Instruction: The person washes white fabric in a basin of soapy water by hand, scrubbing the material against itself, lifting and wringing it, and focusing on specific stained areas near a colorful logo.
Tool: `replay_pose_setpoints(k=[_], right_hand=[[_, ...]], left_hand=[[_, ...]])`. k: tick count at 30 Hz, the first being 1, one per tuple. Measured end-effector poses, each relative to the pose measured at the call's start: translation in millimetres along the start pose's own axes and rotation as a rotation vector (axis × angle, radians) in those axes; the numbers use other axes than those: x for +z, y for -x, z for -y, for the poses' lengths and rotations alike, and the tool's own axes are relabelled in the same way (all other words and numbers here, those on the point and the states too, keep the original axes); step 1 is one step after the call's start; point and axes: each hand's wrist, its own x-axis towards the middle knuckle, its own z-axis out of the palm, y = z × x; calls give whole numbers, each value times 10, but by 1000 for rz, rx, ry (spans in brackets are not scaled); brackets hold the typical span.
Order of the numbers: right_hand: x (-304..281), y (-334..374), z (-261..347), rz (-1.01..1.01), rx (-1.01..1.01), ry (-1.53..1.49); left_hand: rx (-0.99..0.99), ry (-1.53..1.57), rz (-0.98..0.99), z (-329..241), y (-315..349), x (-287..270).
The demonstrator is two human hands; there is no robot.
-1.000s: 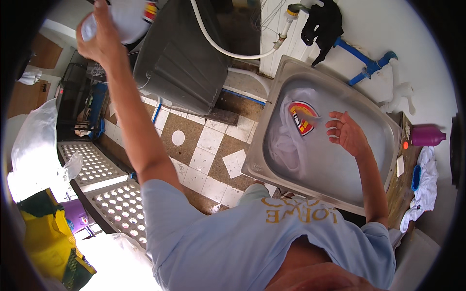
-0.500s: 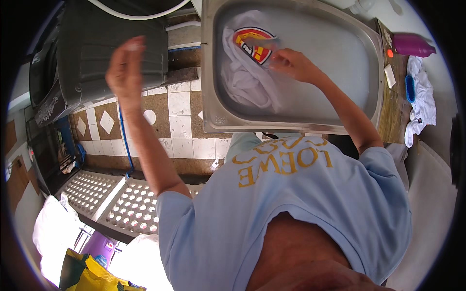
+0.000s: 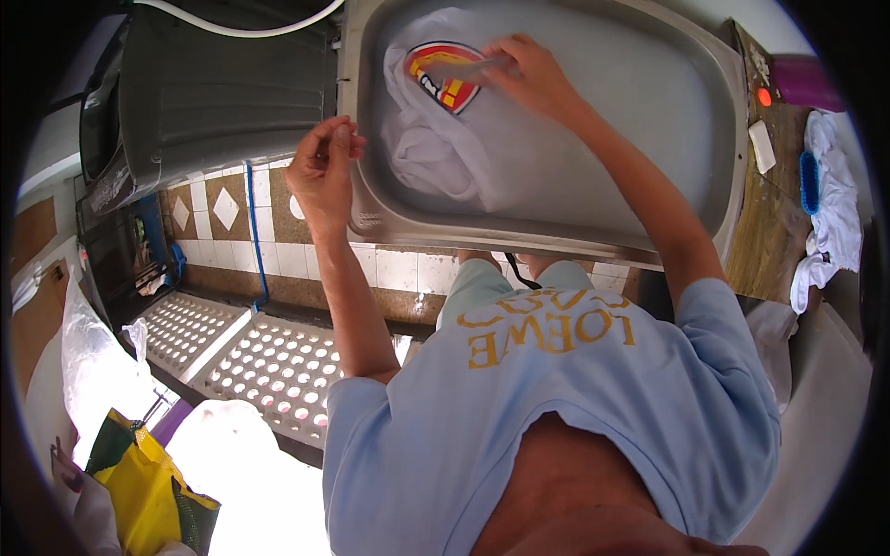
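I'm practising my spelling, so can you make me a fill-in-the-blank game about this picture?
1. The hand nearest the colourful badge is the person's ____ one.
2. In the picture, the white cloth lies toward the ____ side of the metal sink.
3. The bristly brush is coloured ____.
4. The bag at the lower left is green and ____.

Missing words: right; left; blue; yellow.

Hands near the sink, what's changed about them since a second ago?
The left hand has let go of the white printed thing it held up and moved right, beside the left rim of the sink. The right hand has moved left, closer to the printed cloth; contact is unclear. The cloth stays in the sink's left part.
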Motion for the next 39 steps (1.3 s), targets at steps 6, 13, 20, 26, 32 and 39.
replay_pose_setpoints(k=[6, 13, 20, 26, 32, 39], right_hand=[[85, -301, -162, 131, -40, 75], [176, -368, -475, 217, 72, -339], [-185, -413, -799, 271, 69, -671], [-503, -302, -851, 274, 227, -733], [-614, -236, -925, 215, 376, -787], [-718, -174, -1022, 162, 383, -825]], left_hand=[[-70, -135, -14, 149, 351, 286], [-33, -851, 45, 216, 192, 724], [42, -665, 70, 459, 160, 655], [-3, -555, 30, 521, 106, 609], [-210, -185, 68, 515, 29, 513], [-180, 56, -4, 464, 28, 520]])
